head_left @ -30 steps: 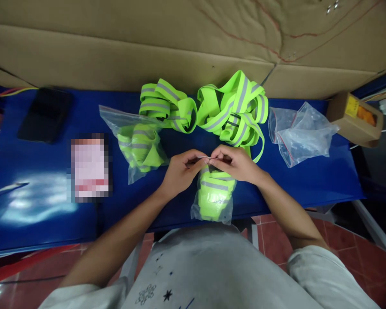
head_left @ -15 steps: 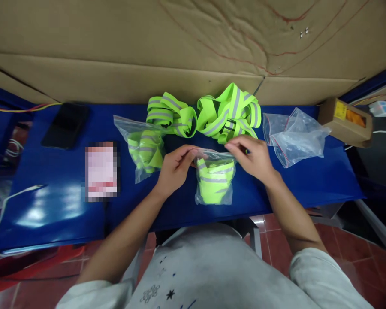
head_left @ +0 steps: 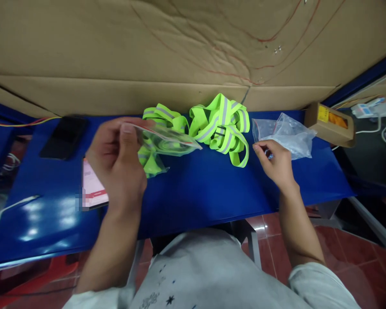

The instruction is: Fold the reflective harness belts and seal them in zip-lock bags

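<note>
My left hand is raised at the left of the table, thumb and fingers closed on the red-lined top edge of a clear zip bag. Green shows through the plastic; its contents are hard to make out. Behind and below it, another bag with a lime-green strap is partly covered. My right hand is at the left side of the clear empty bags, its fingers curled and tips together; whether they touch the plastic is unclear. Loose lime reflective straps lie tangled between the hands, a second bundle beside them.
A lit phone lies partly behind my left forearm, and a dark phone farther left. A small cardboard box stands at the right rear. Cardboard lines the back of the blue table. A white cable crosses the left side.
The bag between both hands has been lifted off the table and swung left in my left hand. My right hand has let go of it and moved right to the empty bags. The view has shifted slightly.
</note>
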`<state>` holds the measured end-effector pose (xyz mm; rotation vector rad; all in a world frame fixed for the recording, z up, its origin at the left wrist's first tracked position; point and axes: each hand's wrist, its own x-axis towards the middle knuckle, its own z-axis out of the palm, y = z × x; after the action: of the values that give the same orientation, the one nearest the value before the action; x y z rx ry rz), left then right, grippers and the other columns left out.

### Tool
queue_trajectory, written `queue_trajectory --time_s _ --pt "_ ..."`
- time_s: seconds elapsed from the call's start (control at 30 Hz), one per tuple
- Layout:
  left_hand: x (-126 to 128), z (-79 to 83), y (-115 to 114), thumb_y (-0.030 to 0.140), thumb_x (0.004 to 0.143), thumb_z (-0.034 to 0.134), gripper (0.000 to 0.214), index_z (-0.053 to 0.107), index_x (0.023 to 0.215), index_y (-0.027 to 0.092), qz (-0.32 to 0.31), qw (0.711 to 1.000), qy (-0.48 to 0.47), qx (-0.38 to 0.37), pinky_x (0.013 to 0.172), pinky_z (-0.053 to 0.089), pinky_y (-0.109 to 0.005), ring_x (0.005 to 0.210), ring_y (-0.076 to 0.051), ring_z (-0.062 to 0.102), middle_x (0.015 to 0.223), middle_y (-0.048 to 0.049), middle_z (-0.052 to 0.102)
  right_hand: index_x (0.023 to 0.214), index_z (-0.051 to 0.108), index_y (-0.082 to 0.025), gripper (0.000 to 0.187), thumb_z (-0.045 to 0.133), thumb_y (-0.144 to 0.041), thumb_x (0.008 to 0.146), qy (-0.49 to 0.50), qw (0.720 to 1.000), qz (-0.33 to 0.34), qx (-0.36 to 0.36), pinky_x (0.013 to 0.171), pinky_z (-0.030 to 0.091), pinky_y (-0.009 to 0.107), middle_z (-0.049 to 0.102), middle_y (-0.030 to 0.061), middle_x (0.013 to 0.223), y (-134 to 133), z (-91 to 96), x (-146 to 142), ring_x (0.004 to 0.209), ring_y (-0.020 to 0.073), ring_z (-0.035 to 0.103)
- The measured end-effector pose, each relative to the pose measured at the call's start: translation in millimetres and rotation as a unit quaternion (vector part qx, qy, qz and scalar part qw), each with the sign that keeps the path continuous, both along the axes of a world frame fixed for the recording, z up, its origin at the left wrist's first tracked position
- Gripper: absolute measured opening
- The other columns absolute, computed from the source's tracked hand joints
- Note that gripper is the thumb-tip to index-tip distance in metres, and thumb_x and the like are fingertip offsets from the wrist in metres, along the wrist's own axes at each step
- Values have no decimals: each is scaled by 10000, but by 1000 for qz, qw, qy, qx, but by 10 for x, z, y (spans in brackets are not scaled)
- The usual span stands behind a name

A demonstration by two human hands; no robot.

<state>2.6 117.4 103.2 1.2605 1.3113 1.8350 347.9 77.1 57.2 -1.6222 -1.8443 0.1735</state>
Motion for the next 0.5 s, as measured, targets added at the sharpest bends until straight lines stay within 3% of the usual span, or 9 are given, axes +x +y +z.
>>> queue_trajectory --time_s 0.13,0.27,0.33,0.37,0.43,0.5 --pt "-60 205 141 376 935 749 121 774 854 289 27 997 5 67 680 515 -383 758 -186 728 826 11 783 1067 724 -191 191 590 -328 1067 -42 994 100 23 863 564 405 761 89 1014 100 83 -266 949 251 719" --pt "-94 406 256 289 922 708 135 781 817 245 51 985 -21 166 674 587 -325 653 -136 717 703 34 737 1190 702 -196 211 566 -313 1080 -71 980 182 23 973 567 480 770 110 1162 72 85 -623 1105 292 725" --pt "-30 441 186 215 894 699 138 771 776 218 45 977 -66 199 642 609 -297 594 -119 697 639 46 715 1422 596 -187 433 630 -407 1050 -44 974 220 15 1070 554 507 717 147 1344 -12 70 -824 1264 313 681" --pt "23 434 103 192 888 713 131 767 771 218 31 978 -83 187 622 613 -293 589 -120 695 648 44 726 1542 490 -185 633 679 -477 1013 -21 971 237 11 1123 536 522 657 171 1451 -64 61 -921 1358 327 632" --pt "150 374 -135 225 951 715 149 779 818 247 -10 994 -75 85 611 621 -308 660 -150 736 747 33 773 1684 261 -200 983 759 -578 925 29 965 259 -1 1185 508 543 520 199 1607 -175 45 -1090 1492 348 526" --pt "262 280 -384 298 985 717 117 806 920 257 -110 993 -32 -9 734 662 -324 805 -180 793 881 16 816 1716 169 -247 1026 772 -518 931 74 959 272 -20 1204 508 526 461 178 1663 -277 23 -1193 1537 330 483"
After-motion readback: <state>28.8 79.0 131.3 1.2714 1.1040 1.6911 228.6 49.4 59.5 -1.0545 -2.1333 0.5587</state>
